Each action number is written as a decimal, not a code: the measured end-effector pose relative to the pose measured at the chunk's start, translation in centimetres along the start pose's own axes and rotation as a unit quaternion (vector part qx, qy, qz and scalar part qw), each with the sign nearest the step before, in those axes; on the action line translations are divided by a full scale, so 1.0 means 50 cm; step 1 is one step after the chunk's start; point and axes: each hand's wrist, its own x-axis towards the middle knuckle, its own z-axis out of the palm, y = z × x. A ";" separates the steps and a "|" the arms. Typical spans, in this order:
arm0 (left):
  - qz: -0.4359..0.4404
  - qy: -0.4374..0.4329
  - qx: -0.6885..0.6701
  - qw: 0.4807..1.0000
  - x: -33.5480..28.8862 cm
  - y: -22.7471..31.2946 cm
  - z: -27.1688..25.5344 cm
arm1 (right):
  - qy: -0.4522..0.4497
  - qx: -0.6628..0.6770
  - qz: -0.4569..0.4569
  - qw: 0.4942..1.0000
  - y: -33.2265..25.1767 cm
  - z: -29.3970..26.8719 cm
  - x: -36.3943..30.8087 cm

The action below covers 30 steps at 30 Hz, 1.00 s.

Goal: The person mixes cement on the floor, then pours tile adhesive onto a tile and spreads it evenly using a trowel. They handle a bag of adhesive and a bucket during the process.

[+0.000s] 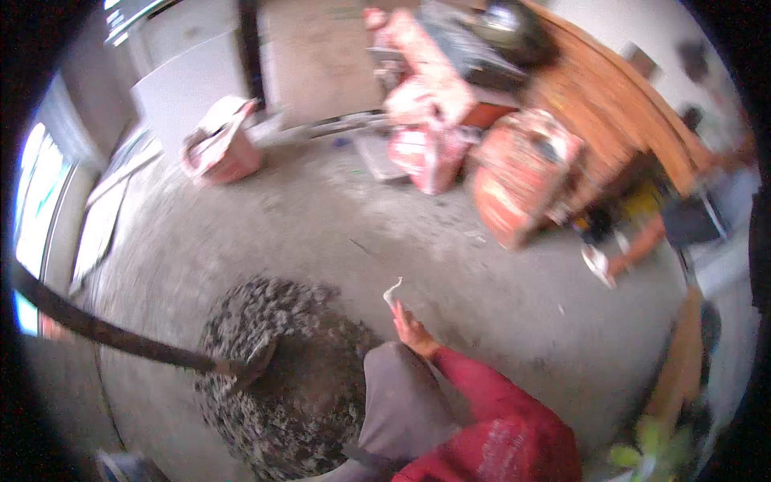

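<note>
"What was the right hand [414,331] doing with its fingers?"

"Stretching them out, close together. A thin white strip [393,292] met their tips — blur hid the grip, so nobody could tell whether they pinched it. Hand and strip were just right of the grey mound's [317,402] far end."

"And the left hand?"

"Out of view."

"What lay nearer the mound?"

"A grey-trousered knee [393,365] on its right side. A long-handled tool [128,338] sank its blade into the mound, handle running off left."

"Farther out?"

"Beyond the mound — an orange sack [514,193], upper right."
</note>
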 end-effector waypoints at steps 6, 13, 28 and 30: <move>-0.178 -0.154 -0.355 0.905 -0.037 -0.018 -0.123 | -0.293 -0.098 0.234 0.922 -0.087 -0.090 -0.068; -0.097 -0.122 -0.086 0.984 -0.125 -0.060 -0.163 | -0.124 -0.136 0.419 0.889 -0.483 -0.395 0.026; 0.093 -0.446 -0.082 0.886 -0.362 0.385 -0.532 | -0.141 -0.056 0.626 0.765 -0.910 -0.943 -0.172; 0.115 -0.411 -0.116 0.897 -0.359 0.464 -0.568 | -0.151 0.061 0.736 0.658 -0.837 -0.987 -0.126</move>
